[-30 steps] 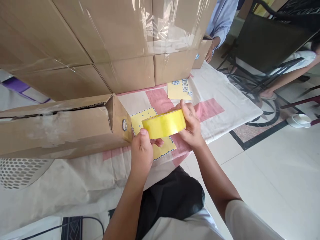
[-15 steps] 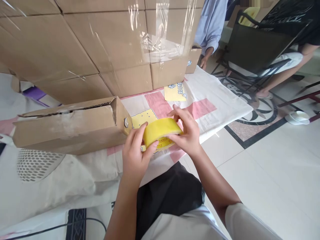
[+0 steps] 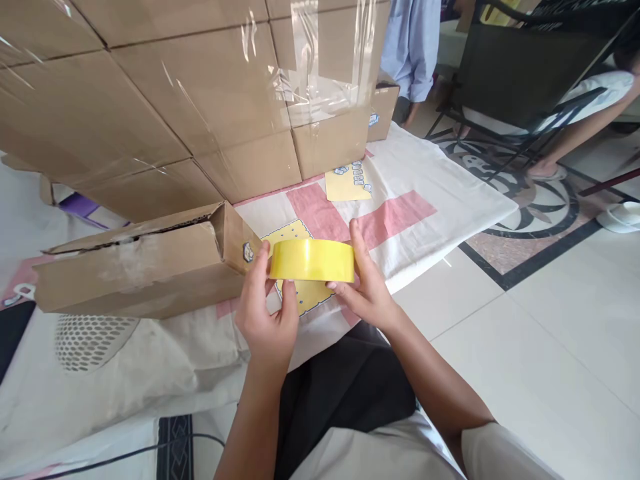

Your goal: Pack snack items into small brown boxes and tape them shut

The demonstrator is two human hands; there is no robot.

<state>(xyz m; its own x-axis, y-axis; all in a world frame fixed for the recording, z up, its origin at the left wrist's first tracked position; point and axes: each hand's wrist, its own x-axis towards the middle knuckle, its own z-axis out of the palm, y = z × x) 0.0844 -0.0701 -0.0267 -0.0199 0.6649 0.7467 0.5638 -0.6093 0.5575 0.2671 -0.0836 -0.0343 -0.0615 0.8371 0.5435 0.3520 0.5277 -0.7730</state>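
Note:
A roll of yellow packing tape (image 3: pixel 314 260) is held up between my two hands, its outer band facing me. My left hand (image 3: pixel 267 310) grips its left end between thumb and fingers. On the other end, my right hand (image 3: pixel 367 283) has its thumb below and its fingers behind the roll. Beneath the tape lies a yellow cookie-patterned card (image 3: pixel 311 295) on the cloth, partly covered by the roll and my fingers. Just left of my left hand is a long cardboard box (image 3: pixel 145 267) with a ragged top seam and a small sticker on its end.
Stacked cartons (image 3: pixel 230 87) under clear film rise behind the table. A second yellow card (image 3: pixel 347 183) lies on the pink-and-white cloth (image 3: pixel 400 263). A person in a blue shirt (image 3: pixel 413 47) stands beyond; another sits by a dark chair (image 3: pixel 530 73). A cable (image 3: pixel 135 453) runs at lower left.
The tape roll has been turned so its printed inner side no longer shows, only the outer band. Both hands stay on it. The view has shifted slightly.

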